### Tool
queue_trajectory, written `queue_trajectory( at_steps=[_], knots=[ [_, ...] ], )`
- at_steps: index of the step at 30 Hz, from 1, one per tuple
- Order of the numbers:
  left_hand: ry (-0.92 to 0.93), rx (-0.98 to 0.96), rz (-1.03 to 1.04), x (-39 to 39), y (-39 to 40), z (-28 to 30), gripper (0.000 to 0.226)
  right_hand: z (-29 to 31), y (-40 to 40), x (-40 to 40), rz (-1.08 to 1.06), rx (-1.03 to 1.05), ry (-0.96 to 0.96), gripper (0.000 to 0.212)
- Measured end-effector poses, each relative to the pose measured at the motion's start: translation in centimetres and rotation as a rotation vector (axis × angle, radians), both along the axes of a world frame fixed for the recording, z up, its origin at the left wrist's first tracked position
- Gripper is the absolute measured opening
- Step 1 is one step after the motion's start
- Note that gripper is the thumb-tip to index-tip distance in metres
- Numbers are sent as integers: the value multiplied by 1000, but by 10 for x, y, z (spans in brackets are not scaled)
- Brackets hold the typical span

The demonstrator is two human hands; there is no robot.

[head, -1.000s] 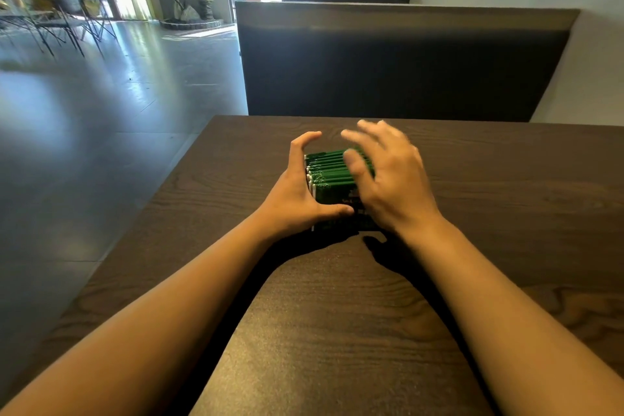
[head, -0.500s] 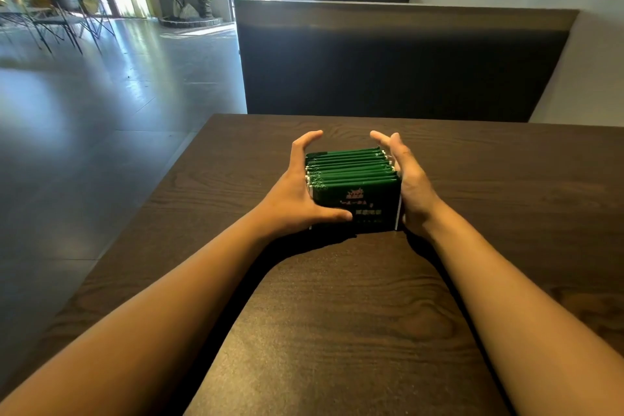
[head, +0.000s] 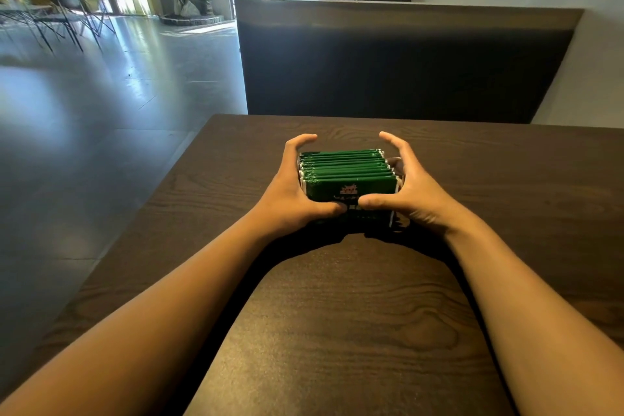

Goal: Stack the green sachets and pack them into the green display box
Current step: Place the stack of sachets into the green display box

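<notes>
Since half a second ago, the right hand [head: 417, 194] has brought its thumb round onto the near face of the green display box [head: 351, 191], where it now lies tip to tip with the thumb of the left hand [head: 290, 194]. Both hands cup the box from either side, palms against its short ends, fingers curled past the far corners without quite closing over the top. Each grip is therefore wrapped on the box, pressing it inward rather than spread free. Green sachets [head: 344, 164] stand on edge inside it, packed in a tight row with their upper edges level and showing above the rim. White printing on the front face is partly covered by the thumbs. Box and hands rest near the middle of the dark wooden bench [head: 337, 331].
</notes>
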State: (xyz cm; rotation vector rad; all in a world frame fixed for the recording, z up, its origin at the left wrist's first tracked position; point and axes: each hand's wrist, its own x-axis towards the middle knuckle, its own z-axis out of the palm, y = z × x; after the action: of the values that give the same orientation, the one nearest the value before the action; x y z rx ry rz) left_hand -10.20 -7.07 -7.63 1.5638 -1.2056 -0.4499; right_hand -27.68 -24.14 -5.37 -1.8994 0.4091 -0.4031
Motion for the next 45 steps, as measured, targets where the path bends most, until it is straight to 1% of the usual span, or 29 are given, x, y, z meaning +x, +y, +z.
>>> queue_trajectory(
  at_steps=[3,6,10,14,17,18,20,21,23,24,25,26,27,28,30,31,34,36,38,39,40,41,42,45],
  knots=[
    [42,10,6,1,-1,1,106,-1,-3,1,20,51,4,117],
    [119,11,18,2,0,2,102,-1,-1,4,3,79,-14,106],
    [195,19,61,0,2,8,96,-5,8,7,-81,142,-69,90],
    [304,64,97,-2,11,21,89,1,19,16,-103,253,-34,95],
    [333,98,144,-1,44,36,90,13,42,26,-22,242,52,102],
    [345,109,146,1,55,42,92,17,51,30,4,232,84,98],
    [370,123,180,6,93,53,96,28,84,41,64,251,122,87],
    [377,131,213,9,114,58,96,33,104,48,83,248,129,86],
    [395,143,283,12,160,70,91,38,145,65,124,228,162,94],
    [398,159,298,15,173,77,84,41,159,71,149,234,168,89],
    [394,181,341,19,203,83,76,47,190,77,205,236,163,71],
    [386,205,366,24,228,89,69,54,219,80,240,243,158,48],
    [385,221,399,30,258,93,67,59,247,84,270,252,156,31],
    [379,237,425,35,289,98,69,65,275,88,285,261,166,23],
    [357,263,477,39,351,107,78,71,329,95,348,281,208,25],
    [346,278,506,36,385,111,79,71,356,99,398,313,222,25],
    [335,338,591,25,478,118,73,67,434,104,519,427,263,14],
    [353,362,648,17,534,121,66,63,487,105,578,500,280,13],
    [399,386,696,11,578,120,55,56,531,110,612,544,309,18],
    [446,392,736,3,612,113,53,47,566,112,647,564,346,26],
    [480,404,751,2,627,111,53,43,583,112,655,576,365,37],
    [527,417,779,-2,651,104,55,33,605,112,680,594,400,49],
    [566,436,796,-5,671,96,60,25,625,110,700,632,434,53],
    [652,506,805,-13,731,66,100,-3,677,100,758,687,534,32]
  ],
)
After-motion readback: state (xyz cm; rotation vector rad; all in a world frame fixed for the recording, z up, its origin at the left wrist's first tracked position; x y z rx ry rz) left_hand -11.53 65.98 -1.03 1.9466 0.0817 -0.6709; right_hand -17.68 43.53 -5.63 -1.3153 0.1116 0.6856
